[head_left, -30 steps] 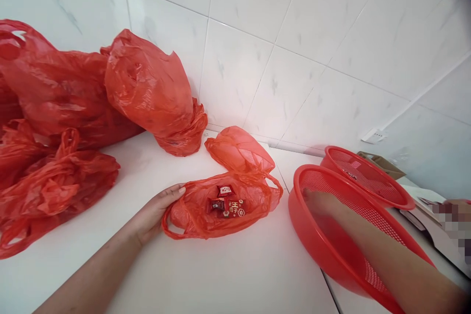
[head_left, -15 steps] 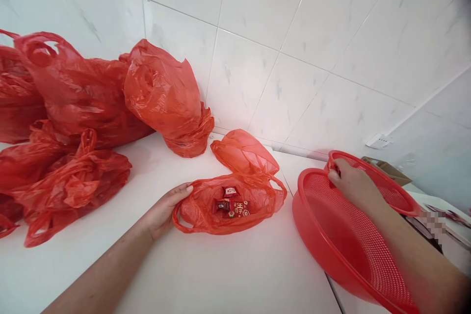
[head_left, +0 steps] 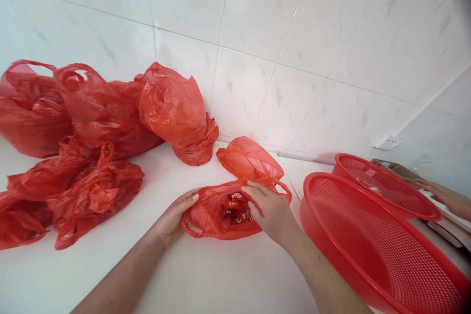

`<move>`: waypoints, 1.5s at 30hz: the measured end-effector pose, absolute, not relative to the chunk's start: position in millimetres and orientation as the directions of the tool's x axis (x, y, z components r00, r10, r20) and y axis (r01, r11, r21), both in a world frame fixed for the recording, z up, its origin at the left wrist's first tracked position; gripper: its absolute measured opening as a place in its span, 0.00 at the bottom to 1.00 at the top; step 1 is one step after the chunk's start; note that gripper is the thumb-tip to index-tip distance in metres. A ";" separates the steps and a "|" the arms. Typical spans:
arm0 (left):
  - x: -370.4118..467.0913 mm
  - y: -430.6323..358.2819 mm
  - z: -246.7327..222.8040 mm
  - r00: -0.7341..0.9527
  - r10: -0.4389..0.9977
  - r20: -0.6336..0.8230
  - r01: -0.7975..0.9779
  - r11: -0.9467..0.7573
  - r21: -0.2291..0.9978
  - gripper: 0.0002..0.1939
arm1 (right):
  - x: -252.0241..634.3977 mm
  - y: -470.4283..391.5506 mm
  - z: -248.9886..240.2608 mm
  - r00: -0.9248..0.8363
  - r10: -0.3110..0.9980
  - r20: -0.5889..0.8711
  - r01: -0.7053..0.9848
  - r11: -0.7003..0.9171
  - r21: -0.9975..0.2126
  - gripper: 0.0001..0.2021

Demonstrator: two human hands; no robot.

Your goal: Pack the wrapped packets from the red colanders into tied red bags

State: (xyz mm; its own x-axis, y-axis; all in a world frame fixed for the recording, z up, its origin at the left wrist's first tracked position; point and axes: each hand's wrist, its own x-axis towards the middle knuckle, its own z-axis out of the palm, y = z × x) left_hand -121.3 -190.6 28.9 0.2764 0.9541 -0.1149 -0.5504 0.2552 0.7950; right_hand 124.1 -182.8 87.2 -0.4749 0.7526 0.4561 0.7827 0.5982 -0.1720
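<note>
Red plastic bag (head_left: pixel 221 211): lying open on the white worktop (head_left: pixel 206 279), thin and crinkled, mouth gaping upward, loop handles splayed left and right.
Contents: small red wrapped sweets (head_left: pixel 235 208) inside, partly hidden by the right hand.
Right hand (head_left: pixel 270 211): now over the bag mouth, half a second ago up on the rim of the far sieve, a second ago down inside the near one; so, by the look of it, switched from the sieves to the bag.
Right fingers: curled down onto the upper edge of the bag; whether pinching film or merely pressing, cannot tell.
Left hand (head_left: pixel 172 218): unchanged in all three views, resting against the left end of the bag beside its handle loop.
Left fingers: laid together and nearly straight, tips touching the plastic, nothing clasped.
Second small bag (head_left: pixel 248 159): just behind the open one, touching it, puffed and loosely closed.
Near sieve (head_left: pixel 371 245): red mesh basin, tilted, just right of the bag, released.
Far sieve (head_left: pixel 386 184): behind it, rim overlapping.
Another person's hand (head_left: pixel 447 196): at the right edge, near the far sieve.
Heap of full red bags (head_left: pixel 95 132): well to the left, against the tiled wall (head_left: pixel 294 34).
</note>
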 end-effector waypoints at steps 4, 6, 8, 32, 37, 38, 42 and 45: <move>-128.5 -187.4 28.8 0.187 0.974 -0.131 -0.570 0.216 0.793 0.21 | 137.6 -187.2 69.6 -0.035 0.628 0.778 0.836 0.445 -0.322 0.16; -133.9 -186.6 30.1 0.130 0.986 -0.099 -0.600 0.158 0.784 0.23 | 145.2 -188.5 56.9 0.132 0.556 0.820 0.834 0.386 -0.395 0.20; -138.1 -188.3 32.8 0.083 0.995 -0.057 -0.625 0.097 0.775 0.25 | 151.8 -186.5 42.9 0.235 0.592 0.771 0.779 0.360 -0.514 0.26; -133.1 -141.7 145.2 -0.221 0.854 0.471 0.490 -0.321 0.811 0.16 | 167.5 -140.8 148.4 0.424 0.769 0.478 -0.026 0.538 -0.843 0.10; -135.7 -161.7 156.1 -0.210 0.915 0.344 0.389 -0.245 0.888 0.15 | 167.2 -144.6 132.1 0.423 0.773 0.473 -0.089 0.555 -0.827 0.15; -133.2 -165.9 159.6 -0.150 0.943 0.295 0.297 -0.242 0.924 0.16 | 166.3 -145.3 129.0 0.388 0.788 0.478 -0.115 0.556 -0.823 0.18; -129.5 -176.4 162.8 0.008 0.937 0.350 -0.047 -0.349 0.936 0.26 | 166.6 -145.6 102.7 0.304 0.831 0.465 -0.116 0.517 -0.848 0.36; -141.0 -175.0 139.2 -0.037 0.895 0.445 -0.006 -0.446 0.895 0.41 | 172.8 -142.1 67.9 0.312 0.866 0.390 -0.124 0.444 -0.887 0.47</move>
